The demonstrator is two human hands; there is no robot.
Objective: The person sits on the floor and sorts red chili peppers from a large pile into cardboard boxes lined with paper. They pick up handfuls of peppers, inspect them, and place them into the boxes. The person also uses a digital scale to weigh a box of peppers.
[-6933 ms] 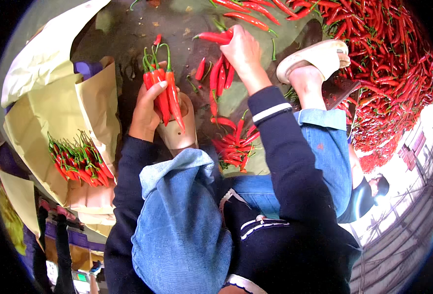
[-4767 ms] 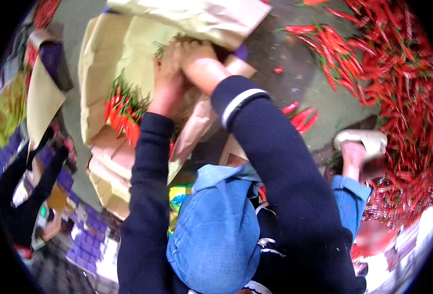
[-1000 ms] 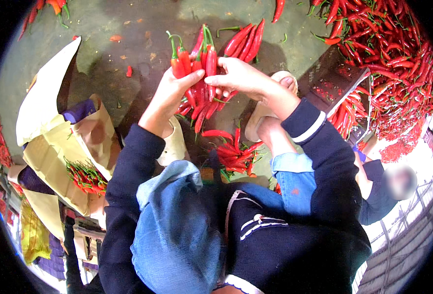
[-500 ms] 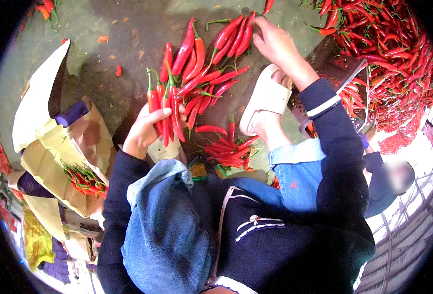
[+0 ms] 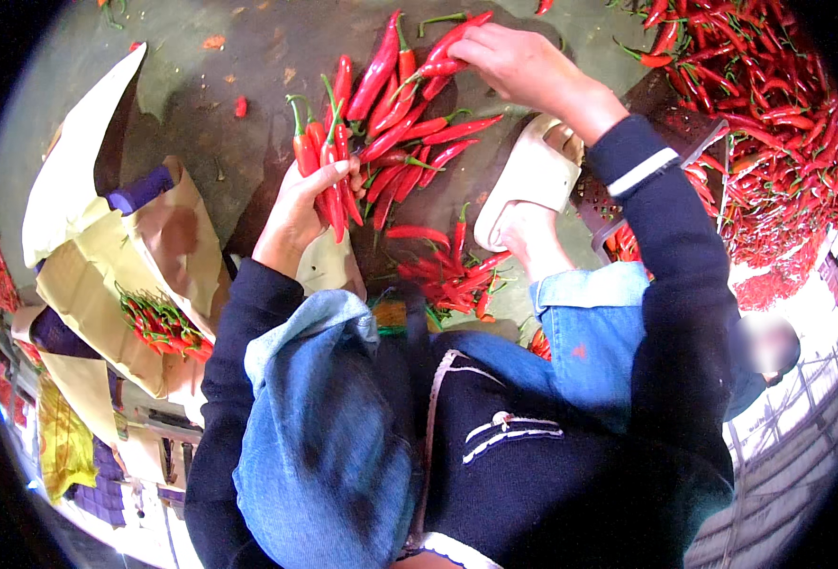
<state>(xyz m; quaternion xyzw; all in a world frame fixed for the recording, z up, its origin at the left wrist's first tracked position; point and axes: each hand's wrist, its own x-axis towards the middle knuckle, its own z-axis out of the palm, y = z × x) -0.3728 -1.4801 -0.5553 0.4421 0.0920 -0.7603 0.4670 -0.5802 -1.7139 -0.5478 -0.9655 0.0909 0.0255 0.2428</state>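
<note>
A small bunch of red chili peppers (image 5: 330, 180), green stems pointing up and away from me, is clasped in my left hand (image 5: 296, 211), the thumb lying across it. Farther off and to the right, my right hand (image 5: 533, 68) has its fingers closed around the near-right end of long red chili peppers (image 5: 443, 55); its fingertips are partly hidden. Between the hands, several loose chili peppers (image 5: 395, 123) lie fanned out on the floor. Closer to my body is another little heap of chili peppers (image 5: 446, 283).
A big mound of red chilies (image 5: 770, 142) fills the far right, beside a plastic crate (image 5: 618, 204). My right foot wears a white slide sandal (image 5: 523, 185). At left stands an opened paper-lined box (image 5: 87, 284) with chilies (image 5: 165, 327) inside. Another person (image 5: 760, 365) is at right.
My right hand has come in from beside the far chili peppers and closed on them. My left hand keeps its bunch. The whole view has shifted slightly.
</note>
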